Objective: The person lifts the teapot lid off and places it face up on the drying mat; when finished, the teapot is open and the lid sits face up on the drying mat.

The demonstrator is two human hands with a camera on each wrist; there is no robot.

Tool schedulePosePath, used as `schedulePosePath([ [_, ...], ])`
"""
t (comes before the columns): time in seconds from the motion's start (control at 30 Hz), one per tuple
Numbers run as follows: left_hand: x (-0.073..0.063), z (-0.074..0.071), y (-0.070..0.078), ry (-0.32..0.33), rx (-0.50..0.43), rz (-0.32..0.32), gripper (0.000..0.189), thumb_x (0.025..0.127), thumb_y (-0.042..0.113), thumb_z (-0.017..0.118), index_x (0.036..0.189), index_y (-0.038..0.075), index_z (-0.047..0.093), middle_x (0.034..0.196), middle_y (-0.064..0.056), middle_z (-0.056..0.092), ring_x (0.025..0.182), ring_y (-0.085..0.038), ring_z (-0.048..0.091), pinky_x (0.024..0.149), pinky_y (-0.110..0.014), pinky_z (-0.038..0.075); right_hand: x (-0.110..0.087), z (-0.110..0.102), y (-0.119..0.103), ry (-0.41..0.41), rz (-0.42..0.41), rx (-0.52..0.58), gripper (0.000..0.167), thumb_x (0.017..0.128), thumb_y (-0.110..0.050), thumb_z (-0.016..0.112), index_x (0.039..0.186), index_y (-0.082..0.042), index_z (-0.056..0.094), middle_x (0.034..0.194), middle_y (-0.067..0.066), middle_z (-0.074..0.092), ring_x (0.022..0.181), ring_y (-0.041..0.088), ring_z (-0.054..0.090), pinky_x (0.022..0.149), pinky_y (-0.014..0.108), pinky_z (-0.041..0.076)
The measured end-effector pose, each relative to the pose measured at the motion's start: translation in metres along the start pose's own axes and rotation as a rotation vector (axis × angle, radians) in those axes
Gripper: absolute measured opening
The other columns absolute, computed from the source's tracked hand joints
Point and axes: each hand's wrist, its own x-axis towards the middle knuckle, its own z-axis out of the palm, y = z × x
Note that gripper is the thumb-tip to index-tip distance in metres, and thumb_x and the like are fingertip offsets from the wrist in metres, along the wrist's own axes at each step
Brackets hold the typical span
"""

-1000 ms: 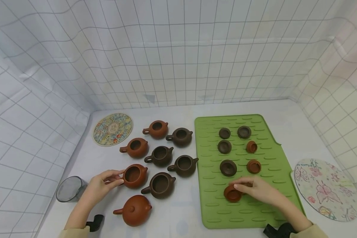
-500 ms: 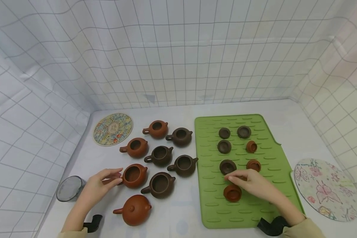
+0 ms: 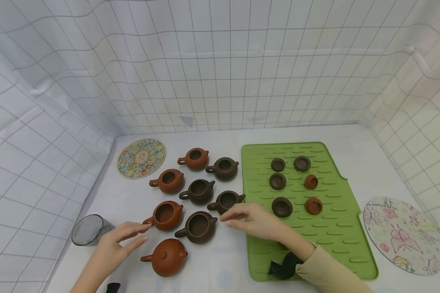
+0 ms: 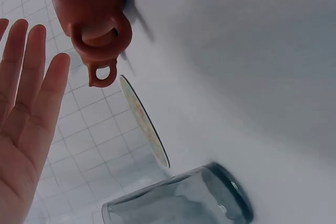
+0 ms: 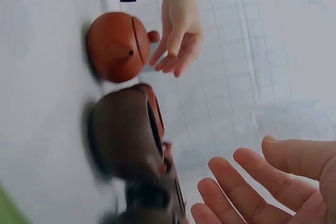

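My left hand (image 3: 113, 246), fingers spread, hovers left of an open reddish-brown teapot (image 3: 166, 215), fingertips near its handle. Below that pot sits another reddish-brown teapot (image 3: 168, 258) with its lid on. My right hand (image 3: 256, 221) is over the mat's left edge, its fingertips just right of an open dark brown teapot (image 3: 199, 228) and in front of a second dark teapot (image 3: 227, 200). Nothing lies between its fingers, as the right wrist view (image 5: 278, 187) confirms. My right forearm mostly hides a reddish lid on the mat.
Several more lidless teapots stand behind, such as a reddish one (image 3: 170, 181). The green mat (image 3: 337, 244) bears several upturned lids, including a dark lid (image 3: 282, 206) and a reddish lid (image 3: 313, 206). A glass (image 3: 89, 230), a patterned disc (image 3: 141, 158) and a drawn-on disc (image 3: 403, 236) lie around.
My right hand has left the reddish lid on the mat and moved left to the dark teapots. My left hand has let go of the reddish teapot's handle and drawn back slightly.
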Motion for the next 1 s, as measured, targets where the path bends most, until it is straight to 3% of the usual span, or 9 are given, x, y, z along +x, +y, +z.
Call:
schedulePosePath([
  [0.13, -0.016, 0.003, 0.001, -0.022, -0.029, -0.002, 0.031, 0.078, 0.016, 0.083, 0.108, 0.023, 0.077, 0.100, 0.014, 0.071, 0.094, 0.009, 0.060, 0.077, -0.013, 0.052, 0.023, 0.020, -0.013, -0.037, -0.060, 0.009, 0.021, 0.097, -0.023, 0.064, 0.115, -0.016, 0.073, 0.110, -0.002, 0.072, 0.099, 0.002, 0.062, 0.092, 0.027, 0.054],
  [0.33, -0.030, 0.010, -0.004, -0.061, -0.114, 0.044, 0.034, 0.075, 0.013, 0.084, 0.108, 0.018, 0.077, 0.101, 0.012, 0.071, 0.094, 0.008, 0.062, 0.077, -0.010, 0.052, 0.053, 0.051, -0.031, -0.119, -0.086, 0.044, 0.021, 0.094, -0.017, 0.068, 0.114, -0.012, 0.073, 0.112, 0.000, 0.072, 0.101, -0.001, 0.063, 0.089, 0.016, 0.052],
  [0.6, -0.033, 0.020, -0.013, -0.091, -0.179, 0.121, 0.039, 0.070, 0.008, 0.086, 0.107, 0.015, 0.076, 0.099, 0.007, 0.072, 0.092, 0.007, 0.062, 0.073, -0.016, 0.056, 0.078, 0.093, -0.039, -0.209, -0.191, -0.181, 0.022, 0.093, -0.024, 0.070, 0.114, -0.019, 0.073, 0.107, -0.009, 0.070, 0.093, -0.002, 0.059, 0.082, 0.005, 0.046],
  [0.77, -0.034, 0.025, -0.018, -0.093, -0.269, 0.177, 0.041, 0.070, -0.001, 0.083, 0.109, 0.009, 0.074, 0.099, 0.006, 0.071, 0.090, 0.006, 0.064, 0.074, -0.011, 0.054, 0.085, 0.108, -0.040, -0.229, -0.236, -0.281, 0.021, 0.094, -0.026, 0.069, 0.114, -0.022, 0.074, 0.109, -0.012, 0.069, 0.101, -0.007, 0.057, 0.089, 0.004, 0.039],
  [1.0, -0.033, 0.027, -0.019, -0.093, -0.296, 0.153, 0.036, 0.071, -0.003, 0.082, 0.105, 0.008, 0.075, 0.094, 0.006, 0.071, 0.086, 0.006, 0.065, 0.072, -0.011, 0.054, 0.086, 0.114, -0.038, -0.210, -0.250, -0.322, 0.020, 0.092, -0.025, 0.071, 0.112, -0.022, 0.074, 0.113, -0.012, 0.069, 0.110, -0.003, 0.057, 0.097, 0.010, 0.040],
])
